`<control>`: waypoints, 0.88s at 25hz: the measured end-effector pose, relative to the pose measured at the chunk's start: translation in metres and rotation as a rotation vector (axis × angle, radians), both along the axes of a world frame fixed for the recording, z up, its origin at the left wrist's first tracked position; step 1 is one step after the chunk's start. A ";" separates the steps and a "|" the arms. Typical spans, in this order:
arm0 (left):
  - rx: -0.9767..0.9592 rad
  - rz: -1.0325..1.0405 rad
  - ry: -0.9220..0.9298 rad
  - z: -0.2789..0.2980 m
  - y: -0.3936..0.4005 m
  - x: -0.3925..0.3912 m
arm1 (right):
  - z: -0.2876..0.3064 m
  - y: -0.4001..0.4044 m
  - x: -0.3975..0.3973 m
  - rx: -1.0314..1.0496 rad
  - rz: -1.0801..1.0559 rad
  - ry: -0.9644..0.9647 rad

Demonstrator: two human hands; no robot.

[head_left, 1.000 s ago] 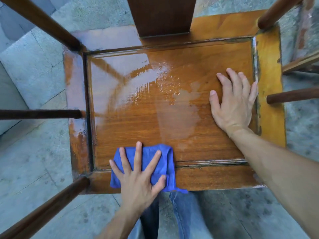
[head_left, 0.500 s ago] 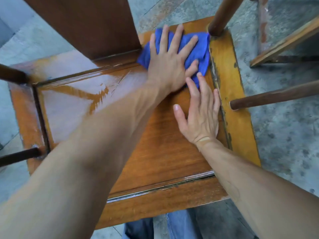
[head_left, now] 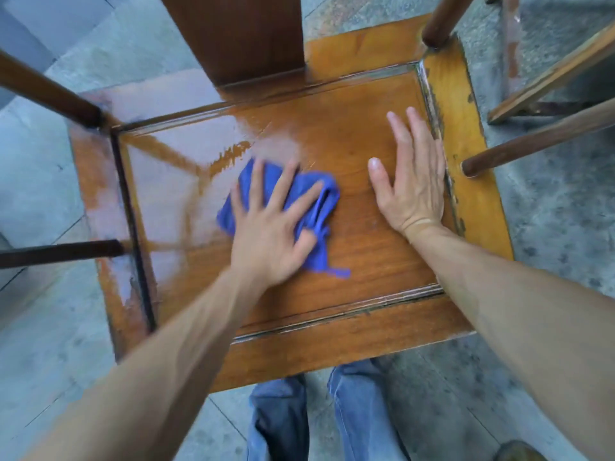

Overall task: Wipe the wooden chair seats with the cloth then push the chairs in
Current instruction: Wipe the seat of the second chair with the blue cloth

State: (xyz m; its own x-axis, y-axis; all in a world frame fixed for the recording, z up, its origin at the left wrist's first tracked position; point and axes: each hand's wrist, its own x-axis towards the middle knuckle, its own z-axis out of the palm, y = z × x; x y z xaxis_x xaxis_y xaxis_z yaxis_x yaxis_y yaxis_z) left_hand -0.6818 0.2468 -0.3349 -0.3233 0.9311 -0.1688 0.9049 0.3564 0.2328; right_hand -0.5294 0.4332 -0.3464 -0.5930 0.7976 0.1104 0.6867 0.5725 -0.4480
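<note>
On the wooden chair seat (head_left: 349,261), near the middle of its recessed panel, lies a crumpled blue cloth (head_left: 319,207), bunched into soft folds with a thin tail trailing toward the front edge. The left hand (head_left: 269,234) presses down flat on it, fingers spread and straight across the fabric rather than curled round it; the hand and the cloth are blurred. The right hand (head_left: 412,181) lies palm-down on bare wood just to the cloth's right, fingers extended and relaxed, grasping nothing, its outer edge close to the dark groove that borders the panel. The seat is orange-brown with visible grain, framed by a wider lighter border whose finish is chipped and dark along the right groove. The left part of the panel shines with a wet, pale reflective sheen; the right part looks matte. A broad dark back splat (head_left: 233,34) rises at the far side. Blue jeans (head_left: 319,417) show below the front edge, over a grey stone floor (head_left: 43,181).
</note>
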 end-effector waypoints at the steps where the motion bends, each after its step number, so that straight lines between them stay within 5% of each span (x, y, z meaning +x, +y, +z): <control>1: -0.032 0.078 0.013 0.004 -0.051 0.014 | 0.000 -0.001 0.001 -0.023 0.007 -0.024; 5: -0.146 0.229 0.051 0.008 -0.193 0.063 | 0.003 0.000 0.000 -0.080 -0.003 -0.036; 10: -0.176 0.170 0.065 0.008 -0.205 0.103 | 0.010 0.000 -0.005 -0.166 -0.064 0.255; 19: -0.008 0.088 0.037 0.002 0.037 0.103 | 0.005 0.017 0.000 -0.349 -0.273 0.726; 22: -0.055 0.142 0.043 -0.006 0.157 0.055 | 0.008 0.016 0.001 -0.350 -0.266 0.681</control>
State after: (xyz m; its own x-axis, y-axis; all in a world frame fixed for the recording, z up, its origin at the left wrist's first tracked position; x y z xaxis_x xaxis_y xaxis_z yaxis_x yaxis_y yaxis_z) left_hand -0.6264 0.4035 -0.3405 -0.4589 0.8653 -0.2018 0.8532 0.4925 0.1715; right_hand -0.5281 0.4495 -0.3387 -0.2713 0.9576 0.0970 0.2921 0.1780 -0.9397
